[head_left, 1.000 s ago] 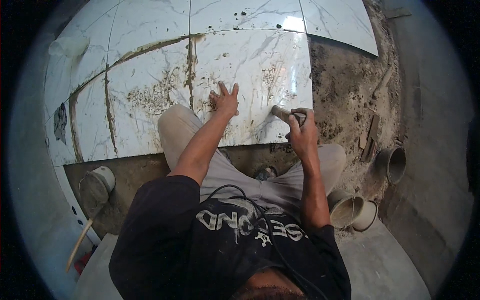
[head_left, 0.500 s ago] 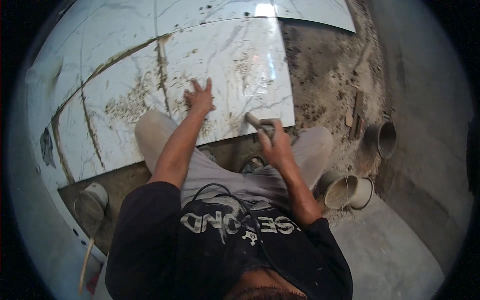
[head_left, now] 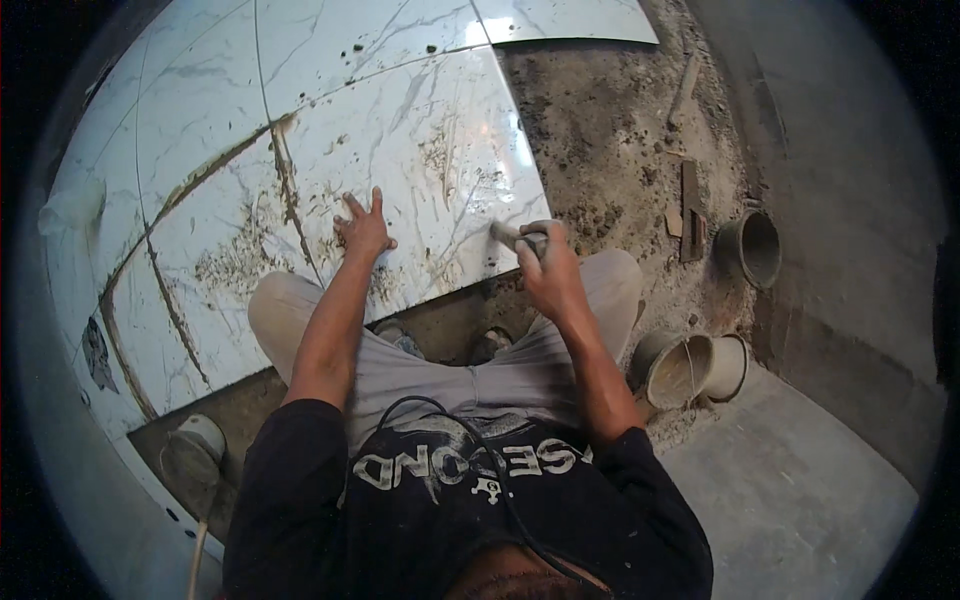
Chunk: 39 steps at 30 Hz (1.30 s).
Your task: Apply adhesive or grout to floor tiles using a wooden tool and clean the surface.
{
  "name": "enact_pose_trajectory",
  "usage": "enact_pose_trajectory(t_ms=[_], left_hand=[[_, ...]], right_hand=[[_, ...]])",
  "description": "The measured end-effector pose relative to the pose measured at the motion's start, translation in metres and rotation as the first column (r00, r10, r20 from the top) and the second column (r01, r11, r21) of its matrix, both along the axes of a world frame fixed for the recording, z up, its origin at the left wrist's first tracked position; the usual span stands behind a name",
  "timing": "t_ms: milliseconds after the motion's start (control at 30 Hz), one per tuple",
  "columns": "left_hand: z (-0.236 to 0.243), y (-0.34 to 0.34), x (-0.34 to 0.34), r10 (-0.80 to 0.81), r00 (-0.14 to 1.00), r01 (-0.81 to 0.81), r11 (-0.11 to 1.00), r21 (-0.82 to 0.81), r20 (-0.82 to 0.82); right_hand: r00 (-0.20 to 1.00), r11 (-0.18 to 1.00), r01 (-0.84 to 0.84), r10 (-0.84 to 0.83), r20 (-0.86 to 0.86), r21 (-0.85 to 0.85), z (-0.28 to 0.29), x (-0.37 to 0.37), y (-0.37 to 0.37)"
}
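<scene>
My left hand (head_left: 365,232) rests with its fingers spread on a large white marbled tile (head_left: 410,130). The tile is smeared with brown mortar. Near that tile's right front corner, my right hand (head_left: 548,272) is closed around a short grey tool (head_left: 508,236) with a blunt, rounded end. This end points left, at or just over the tile face; I cannot tell if it touches. The rest of the tool is hidden by my fingers. My knees sit on either side of the tile's front edge.
Bare, rough ground (head_left: 610,130) with loose rubble lies right of the tile. A dark bucket (head_left: 757,250) and two pale buckets (head_left: 675,372) stand at the right near the wall. Another bucket (head_left: 195,450) with a stick is at lower left. Mortar-filled gaps (head_left: 288,185) run between tiles.
The view has turned a little, so tiles and buckets sit differently in it. My left hand stays spread on the tile, and my right hand still grips the tool, now closer to the tile's right edge.
</scene>
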State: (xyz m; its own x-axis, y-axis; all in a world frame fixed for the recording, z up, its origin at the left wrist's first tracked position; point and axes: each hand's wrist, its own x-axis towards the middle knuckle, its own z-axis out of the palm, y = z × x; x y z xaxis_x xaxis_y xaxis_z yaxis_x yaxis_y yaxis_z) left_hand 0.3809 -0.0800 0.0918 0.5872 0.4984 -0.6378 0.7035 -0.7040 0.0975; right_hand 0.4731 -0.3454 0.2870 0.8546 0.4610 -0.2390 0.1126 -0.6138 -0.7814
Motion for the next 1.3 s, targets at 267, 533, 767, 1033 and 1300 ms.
enact_pose_trajectory(t_ms=[267,533,767,1033,1300], left_hand=[[-0.004,-0.001,-0.001,0.006,0.999,-0.005,1.000,0.029,-0.035],[0.010,-0.004,0.004,0.035,0.998,-0.035,0.999,0.010,-0.043],[0.005,0.002,0.003,0.058,0.998,-0.058,0.998,0.011,-0.006],[-0.004,0.003,-0.005,0.021,0.999,-0.022,0.998,0.051,0.024],[0.002,-0.001,0.003,0.055,0.998,-0.055,0.998,0.008,-0.007]], right_hand=[[1.000,0.999,0.001,-0.002,0.028,0.046,-0.010,0.043,0.022],[0.998,0.997,-0.041,0.038,0.049,0.066,-0.010,0.083,0.078],[0.999,0.984,-0.021,0.030,-0.043,0.180,0.006,0.101,0.122],[0.983,0.974,-0.185,0.184,0.016,0.127,-0.007,0.108,0.180],[0.939,0.939,-0.335,0.339,-0.050,0.077,-0.008,0.108,0.229]])
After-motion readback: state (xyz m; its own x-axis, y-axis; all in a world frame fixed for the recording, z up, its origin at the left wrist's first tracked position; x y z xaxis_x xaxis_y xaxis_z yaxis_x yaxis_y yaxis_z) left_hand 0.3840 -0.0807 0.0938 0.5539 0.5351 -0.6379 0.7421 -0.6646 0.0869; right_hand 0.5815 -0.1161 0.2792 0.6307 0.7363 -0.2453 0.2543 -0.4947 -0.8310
